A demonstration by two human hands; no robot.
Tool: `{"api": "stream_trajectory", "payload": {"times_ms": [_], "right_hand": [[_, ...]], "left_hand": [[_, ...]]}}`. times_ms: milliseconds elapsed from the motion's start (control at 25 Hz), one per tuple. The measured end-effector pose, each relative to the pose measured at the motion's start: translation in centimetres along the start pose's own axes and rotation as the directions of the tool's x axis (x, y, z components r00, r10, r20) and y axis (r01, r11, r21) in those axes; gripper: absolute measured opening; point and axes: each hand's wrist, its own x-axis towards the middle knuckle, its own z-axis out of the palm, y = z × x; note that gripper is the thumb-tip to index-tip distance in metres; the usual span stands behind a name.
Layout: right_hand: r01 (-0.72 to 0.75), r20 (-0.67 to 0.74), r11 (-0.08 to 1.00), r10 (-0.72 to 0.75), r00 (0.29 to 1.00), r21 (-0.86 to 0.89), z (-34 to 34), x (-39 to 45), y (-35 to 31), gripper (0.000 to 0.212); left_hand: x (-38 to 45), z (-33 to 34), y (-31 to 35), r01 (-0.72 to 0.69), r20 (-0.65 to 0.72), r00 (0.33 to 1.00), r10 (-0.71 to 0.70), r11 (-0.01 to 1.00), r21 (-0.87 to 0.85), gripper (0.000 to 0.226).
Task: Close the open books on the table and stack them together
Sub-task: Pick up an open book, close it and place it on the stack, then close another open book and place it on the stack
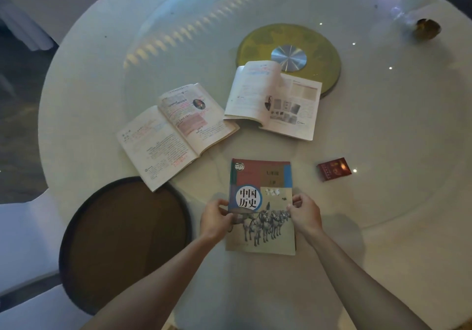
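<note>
Dark round tray (122, 240) at your 8 o'clock, idle. Annotated open book (176, 132) at 10 o'clock, near corner overlapping tray rim. Your left hand (215, 218) pinches left edge of closed history book (261, 207), thumb on cover. That book sits dead ahead, flat on table (383, 240). Right hand (305, 214) grips its right edge, fingers curled around it. Second open book (274, 100) at 12 o'clock, partly on yellow turntable disc (288, 56). Red packet (334, 169) at 2 o'clock. Step likely: one closed, two remaining. Next: release, reach for an open book, fold shut, stack here.
</note>
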Motion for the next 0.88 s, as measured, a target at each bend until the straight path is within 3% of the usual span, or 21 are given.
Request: {"api": "stream_trajectory", "payload": {"times_ms": [160,440,520,680,880], "right_hand": [[-0.009,-0.027,0.999,0.007,1.000,-0.054,0.0,0.1,-0.3,0.001],[0.012,-0.060,0.963,-0.029,0.998,-0.269,-0.7,1.3,-1.6,0.009],[0.012,-0.072,0.978,-0.027,0.997,-0.208,-1.9,2.9,-3.3,0.013],[-0.034,-0.088,0.992,0.045,0.995,0.121,-4.9,8.6,-7.0,0.018],[-0.025,-0.079,0.978,0.042,0.996,0.205,-7.2,14.8,-11.1,0.044]], "left_hand": [[1.0,-0.2,-0.1,-0.155,-0.019,0.986,0.166,0.950,0.271,0.019],[3.5,-1.0,1.4,-0.216,0.092,0.976,0.196,0.909,0.357,0.023],[5.7,-1.8,3.5,-0.255,0.070,0.967,0.246,0.910,0.328,0.025],[11.3,-4.2,11.4,-0.308,-0.006,0.949,0.316,0.928,0.208,0.038],[17.3,-5.5,18.9,-0.248,-0.106,0.961,0.256,0.965,0.081,0.056]]}}
